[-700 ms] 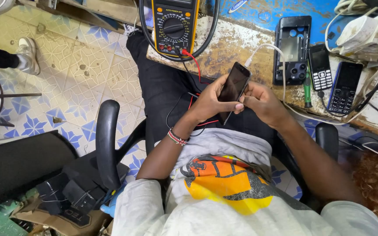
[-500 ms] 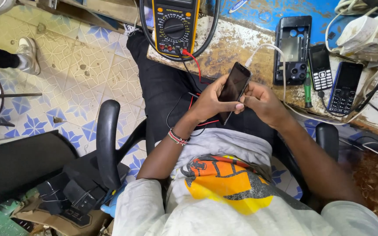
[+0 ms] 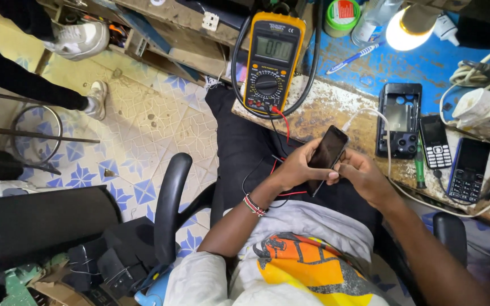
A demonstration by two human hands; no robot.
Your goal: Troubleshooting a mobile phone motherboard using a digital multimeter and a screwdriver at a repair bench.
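A black smartphone (image 3: pixel 328 150) with a dark screen is held over my lap, tilted toward the bench. My left hand (image 3: pixel 299 168) grips its left edge, thumb across the lower part. My right hand (image 3: pixel 364 177) supports its lower right corner, fingers curled against it. A white cable (image 3: pixel 364 113) runs from the phone's top end across the bench. A yellow multimeter (image 3: pixel 270 62) lies on the bench edge just beyond the phone, with red and black leads (image 3: pixel 282 122) hanging down to my lap.
On the blue worn bench (image 3: pixel 336 102) lie an opened phone housing (image 3: pixel 399 120), two keypad phones (image 3: pixel 435 143) (image 3: pixel 468 170), a green screwdriver (image 3: pixel 419 170), a pen (image 3: pixel 354 58), a lit lamp (image 3: pixel 406 28) and a power strip (image 3: pixel 486 107). A chair armrest (image 3: pixel 168 204) stands left; another person's shoes (image 3: pixel 77 39) are on the tiled floor.
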